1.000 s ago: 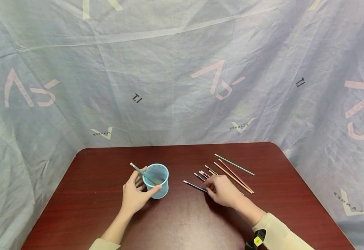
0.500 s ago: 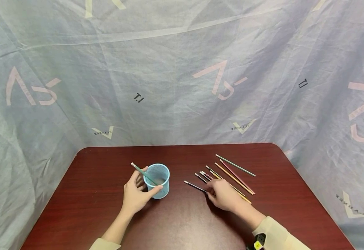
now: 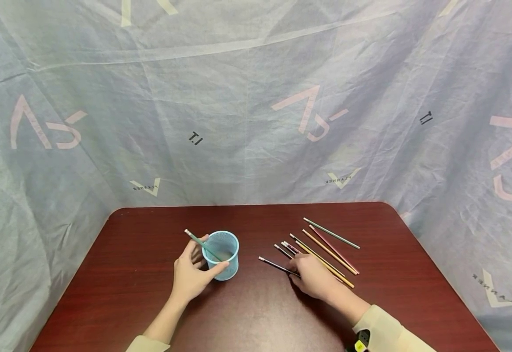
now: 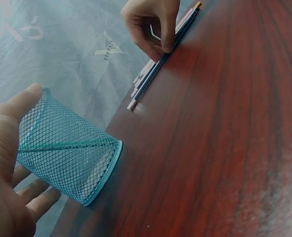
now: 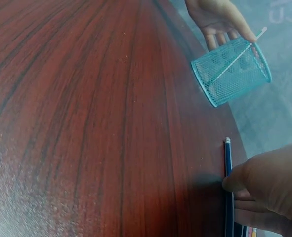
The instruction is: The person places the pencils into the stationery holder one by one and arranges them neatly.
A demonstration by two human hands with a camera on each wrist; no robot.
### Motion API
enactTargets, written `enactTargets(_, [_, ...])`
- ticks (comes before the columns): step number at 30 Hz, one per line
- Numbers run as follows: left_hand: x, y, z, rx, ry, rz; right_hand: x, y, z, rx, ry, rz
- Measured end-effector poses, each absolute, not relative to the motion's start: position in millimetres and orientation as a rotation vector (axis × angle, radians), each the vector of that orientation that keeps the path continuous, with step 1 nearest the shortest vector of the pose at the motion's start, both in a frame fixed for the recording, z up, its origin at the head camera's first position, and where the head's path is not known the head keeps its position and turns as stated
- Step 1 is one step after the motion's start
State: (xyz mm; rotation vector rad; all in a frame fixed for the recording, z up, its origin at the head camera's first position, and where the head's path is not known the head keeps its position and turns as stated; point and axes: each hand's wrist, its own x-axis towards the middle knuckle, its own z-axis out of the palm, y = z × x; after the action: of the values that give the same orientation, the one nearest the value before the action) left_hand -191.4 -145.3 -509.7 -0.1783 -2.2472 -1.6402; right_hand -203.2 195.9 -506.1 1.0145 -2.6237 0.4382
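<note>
My left hand holds a light blue mesh pencil cup upright on the table, thumb and fingers around its side. One green pencil leans inside the cup, its eraser end sticking out past the rim to the left. To the right, my right hand pinches a dark pencil between thumb and finger, low over the tabletop. The right wrist view shows the thumb against this dark pencil. Another dark pencil and a pink-toned one lie beside that hand, partly hidden by it.
Beyond the right hand, yellow pencils, a red pencil and another green pencil lie slanted on the dark red wooden table. A grey printed cloth hangs behind the table's far edge.
My right hand has drawn back slightly from the other pencils, uncovering more of the yellow ones. The dark pencil has shifted slightly with it. The left hand and cup stay in place.
</note>
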Motion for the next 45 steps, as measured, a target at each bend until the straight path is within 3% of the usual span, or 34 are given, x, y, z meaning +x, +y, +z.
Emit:
enactTargets(17, [-189, -141, -511, -0.093, -2.144, -1.717, -204, 195, -506, 0.982, -2.627, 0.489])
enactTargets(34, [-192, -142, -512, -0.041, -2.095, -1.776, -234, 190, -435, 0.717, -2.481, 0.799])
enactTargets(45, [-193, -140, -513, -0.027, -2.069, -1.785, -243, 154, -408, 0.633, -2.268, 1.057])
